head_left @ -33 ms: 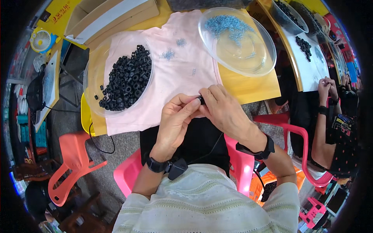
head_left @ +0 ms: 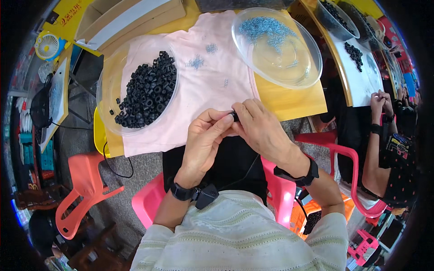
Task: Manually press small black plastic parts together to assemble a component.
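Note:
My left hand and my right hand meet just past the near edge of the table. Between their closed fingertips is a small black plastic piece, mostly hidden. Both hands grip it. Left of them, a clear round bowl holds a heap of black ring-shaped plastic parts. At the far right stands another clear bowl with many tiny blue-silver metal pieces, too small to name surely. Two little piles of such pieces lie on the pink cloth.
A cardboard box sits at the back left of the yellow table. An orange-red chair is to the left, a pink chair to the right. Another person's hands are at the neighbouring table.

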A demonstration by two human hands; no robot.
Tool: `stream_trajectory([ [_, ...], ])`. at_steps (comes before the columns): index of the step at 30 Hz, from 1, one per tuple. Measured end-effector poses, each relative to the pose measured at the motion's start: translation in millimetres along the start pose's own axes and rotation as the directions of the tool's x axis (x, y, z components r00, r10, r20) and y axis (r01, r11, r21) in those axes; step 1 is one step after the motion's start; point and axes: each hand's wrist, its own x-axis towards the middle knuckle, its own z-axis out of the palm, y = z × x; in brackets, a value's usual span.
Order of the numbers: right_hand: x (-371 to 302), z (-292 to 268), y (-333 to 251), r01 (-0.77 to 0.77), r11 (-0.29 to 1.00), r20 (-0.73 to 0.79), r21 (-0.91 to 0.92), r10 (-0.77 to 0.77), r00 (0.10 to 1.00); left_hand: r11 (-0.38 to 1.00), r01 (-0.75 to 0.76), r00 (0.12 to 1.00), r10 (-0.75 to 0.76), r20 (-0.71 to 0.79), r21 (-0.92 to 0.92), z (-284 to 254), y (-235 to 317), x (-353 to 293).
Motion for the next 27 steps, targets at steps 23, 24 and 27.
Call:
stream_trajectory([
  [23, -1.6, -20.2, 0.4, -0.222, 0.931, -0.189, 0.289, 0.283, 0.940, 0.550, -0.320, 0.913, 0.397, 0.095, 0.771, -0.7, 22.4, -1.2],
  [24, 1.4, -18.6, 5.0, -0.186, 0.959, -0.280, 0.216, 0.243, 0.929, 0.417, -0.349, 0.895, 0.413, 0.168, 0.839, -2.0, 23.7, 1.1],
  [27, 19.4, -9.7, 2.4, -0.079, 0.995, -0.336, 0.058, 0.094, 0.937, 0.211, -0.344, 0.887, 0.394, 0.243, 0.915, 2.9, 24.8, 2.5],
])
